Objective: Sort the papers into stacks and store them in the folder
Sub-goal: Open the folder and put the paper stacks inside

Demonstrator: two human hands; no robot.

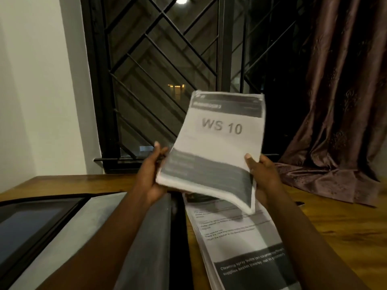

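Note:
I hold a thick stack of printed papers (217,147) up off the table; its top sheet reads "WS 10" and has dark bands. My left hand (151,176) grips the stack's lower left edge, thumb on top. My right hand (262,176) grips its lower right edge, and the near corner sags down. Below it a second stack of papers (240,243) lies flat on the wooden table (335,231). An open black folder (62,222) with grey inner sleeves lies to the left, under my left forearm.
A barred dark window (163,70) rises behind the table. A brown curtain (339,105) hangs at the right and drapes onto the table's far right corner. A white wall (37,84) stands at the left.

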